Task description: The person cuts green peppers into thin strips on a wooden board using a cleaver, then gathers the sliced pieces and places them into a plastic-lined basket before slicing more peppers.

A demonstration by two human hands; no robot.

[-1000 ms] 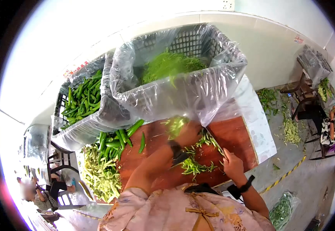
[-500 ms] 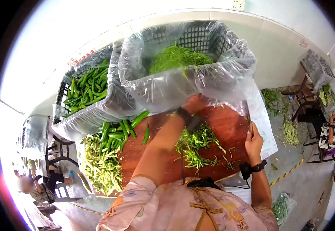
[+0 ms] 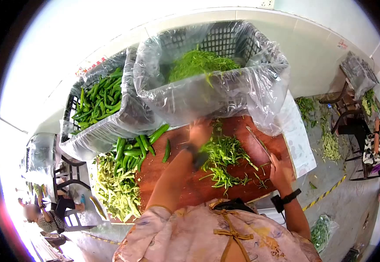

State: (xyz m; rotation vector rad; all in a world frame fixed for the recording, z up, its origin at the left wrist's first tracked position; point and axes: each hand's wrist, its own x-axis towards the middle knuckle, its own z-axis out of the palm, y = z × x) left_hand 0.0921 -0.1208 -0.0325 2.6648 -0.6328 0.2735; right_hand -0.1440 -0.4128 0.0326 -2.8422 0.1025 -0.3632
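Holding knife [image 3: 258,141] in right hand [image 3: 281,174], red lettering [image 3: 91,65] illegible.

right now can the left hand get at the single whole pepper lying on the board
Probably yes: the left hand, though blurred, is close by, with bare board between it and the single pepper and nothing on top.

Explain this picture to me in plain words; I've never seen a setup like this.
There is no machine here: a person works bare-handed, and a camera worn on their head looks forward and down. Their right hand holds a knife over a red-brown surface. The left hand is blurred, so I can't tell whether it holds anything. On the surface lie sliced green strips and, towards the left, whole green peppers beside pale scraps. Behind stand two plastic-lined crates.
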